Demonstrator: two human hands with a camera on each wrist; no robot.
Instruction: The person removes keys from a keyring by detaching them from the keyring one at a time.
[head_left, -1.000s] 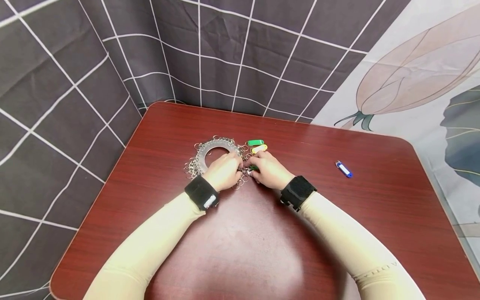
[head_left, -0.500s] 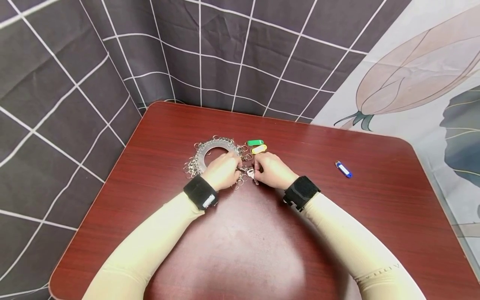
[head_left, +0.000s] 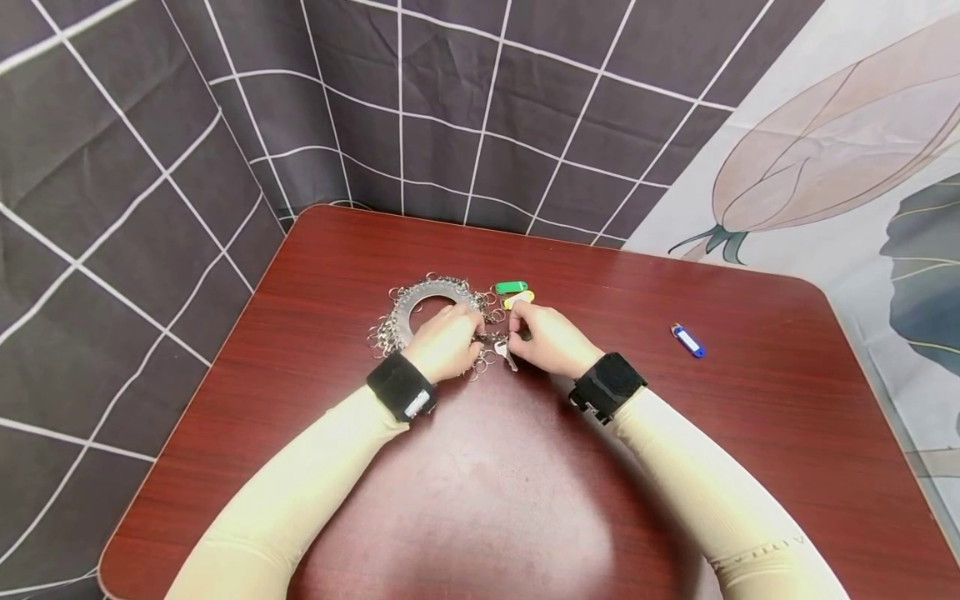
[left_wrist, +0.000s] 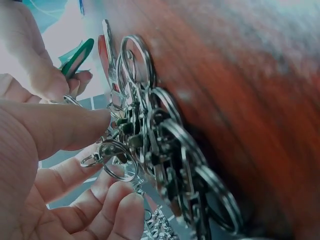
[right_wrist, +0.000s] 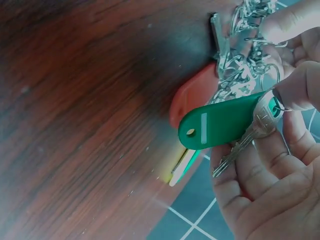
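Nearest the person, both hands meet over the middle of the dark red worktop (head_left: 750,433). The right hand (head_left: 551,340) has its grip closed on a green key tag (right_wrist: 225,122) with a silver key (right_wrist: 250,137) hanging from the same ring; thumb and fingers pinch the ring end, so tag and key dangle just above the wood. The left hand (head_left: 447,340) has its fingers curled round a small snap clip (left_wrist: 107,150) among the cluster of split rings (left_wrist: 165,150), thumb pressing from above.

The risk here lies in how little metal each hand holds — the clip is tiny and slick, and it could slide out from under the thumb, dropping back into the tangle where it would be hard to pick out again. The key's ring could also hook a neighbouring ring instead of the intended clip, since the rings overlap closely. A tug from the right hand could drag the whole metal ring plate (head_left: 420,302) across the worktop, as the left hand only partly weighs it down.

Just beyond the hands lie a second green tag (head_left: 511,287) and a yellow tag (head_left: 519,297), touching the rings' edge — a sweep could knock them. A blue tag (head_left: 687,340) lies well apart to the right.
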